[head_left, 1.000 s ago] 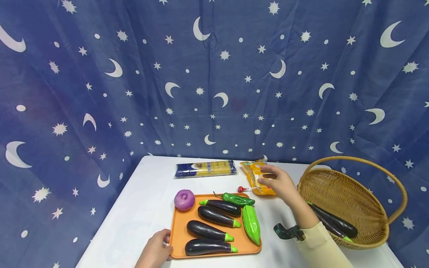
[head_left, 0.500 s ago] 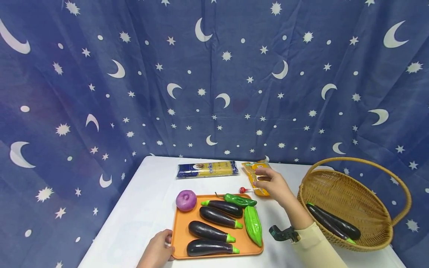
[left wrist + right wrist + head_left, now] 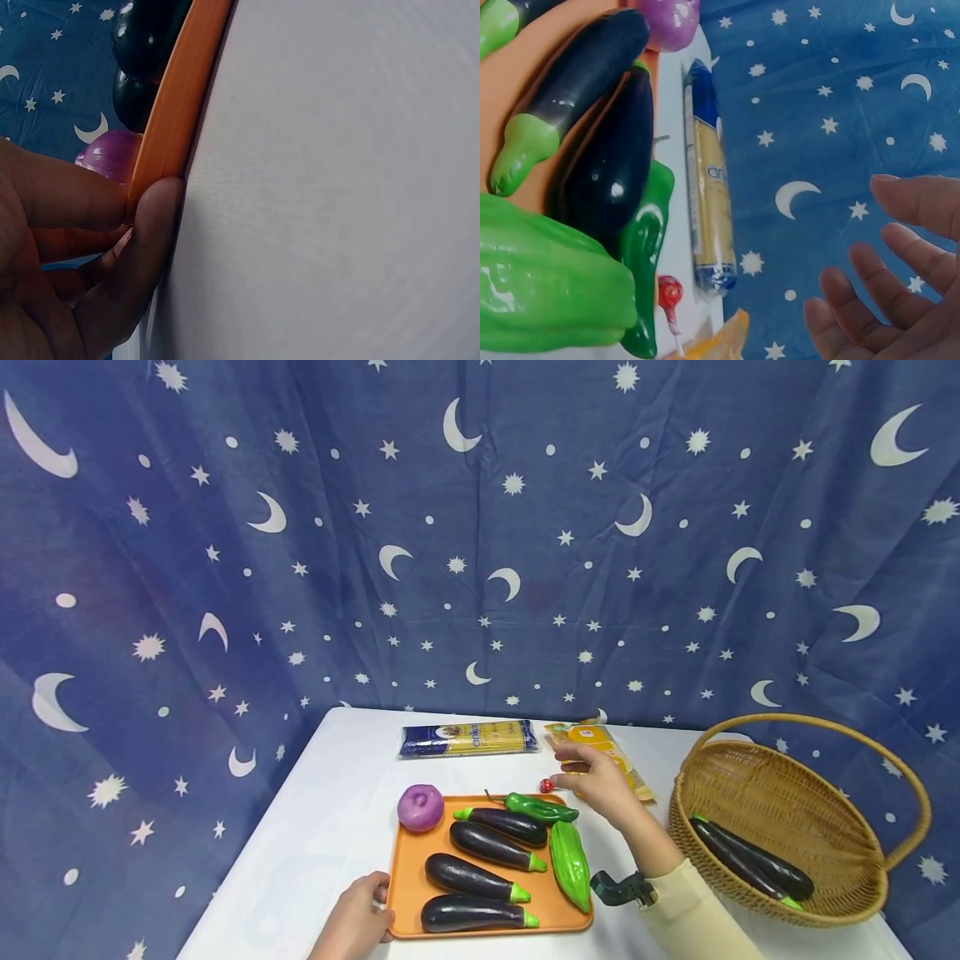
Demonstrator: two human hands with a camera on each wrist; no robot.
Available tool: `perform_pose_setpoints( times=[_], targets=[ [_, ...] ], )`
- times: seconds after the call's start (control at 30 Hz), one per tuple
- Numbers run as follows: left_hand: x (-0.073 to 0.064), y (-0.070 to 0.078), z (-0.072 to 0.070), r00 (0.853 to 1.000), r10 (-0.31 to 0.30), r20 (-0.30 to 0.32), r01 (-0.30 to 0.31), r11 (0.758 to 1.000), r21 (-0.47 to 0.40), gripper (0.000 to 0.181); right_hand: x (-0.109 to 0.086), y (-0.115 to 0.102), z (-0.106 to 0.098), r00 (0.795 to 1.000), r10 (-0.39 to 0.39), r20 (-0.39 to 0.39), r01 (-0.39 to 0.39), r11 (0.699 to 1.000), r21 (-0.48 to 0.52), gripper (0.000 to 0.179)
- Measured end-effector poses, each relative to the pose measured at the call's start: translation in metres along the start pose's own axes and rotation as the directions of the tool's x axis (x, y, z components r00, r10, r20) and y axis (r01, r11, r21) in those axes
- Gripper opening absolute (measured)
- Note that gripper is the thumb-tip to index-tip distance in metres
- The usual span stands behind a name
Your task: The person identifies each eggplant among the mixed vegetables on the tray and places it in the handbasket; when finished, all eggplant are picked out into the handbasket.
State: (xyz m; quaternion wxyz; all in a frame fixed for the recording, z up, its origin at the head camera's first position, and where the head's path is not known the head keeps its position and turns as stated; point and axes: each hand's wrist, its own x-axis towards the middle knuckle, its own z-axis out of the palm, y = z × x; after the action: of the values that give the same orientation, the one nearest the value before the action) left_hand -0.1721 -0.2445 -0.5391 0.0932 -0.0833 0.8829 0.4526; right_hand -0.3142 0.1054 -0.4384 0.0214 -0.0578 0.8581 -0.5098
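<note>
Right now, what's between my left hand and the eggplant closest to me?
In the head view, only the orange tray lies there: its left rim, gripped by your left hand, then bare surface.

Left hand [image 3: 357, 913] pinching, right hand [image 3: 602, 786] (seemingly) relaxed

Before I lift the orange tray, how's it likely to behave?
The orange tray is probably stiff: its rim looks straight where the left hand pinches it. The eggplants on it could roll or slide, being rounded and glossy.
</note>
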Motion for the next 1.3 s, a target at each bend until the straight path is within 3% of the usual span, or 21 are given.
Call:
perform_pose_setpoints(
  times=[0.53,0.9,1.3],
  targets=[
    [0.003,0.001,0.003,0.999,-0.042,0.007,0.042,0.999,0.011,0.05,0.005,0.011,0.031,0.999,-0.015,0.031,0.015,1.0,-0.012,0.044],
    [0.003,0.0,0.002,0.999,-0.034,0.015,0.034,0.999,-0.001,0.049,0.005,0.016,0.046,0.994,-0.076,0.077,0.08,0.996,-0.041,0.042],
    [0.002,0.001,0.001,0.999,-0.033,0.013,0.033,0.999,0.014,0.048,0.005,0.022,0.071,0.977,-0.09,0.193,0.123,0.978,-0.166,0.045]
  ],
)
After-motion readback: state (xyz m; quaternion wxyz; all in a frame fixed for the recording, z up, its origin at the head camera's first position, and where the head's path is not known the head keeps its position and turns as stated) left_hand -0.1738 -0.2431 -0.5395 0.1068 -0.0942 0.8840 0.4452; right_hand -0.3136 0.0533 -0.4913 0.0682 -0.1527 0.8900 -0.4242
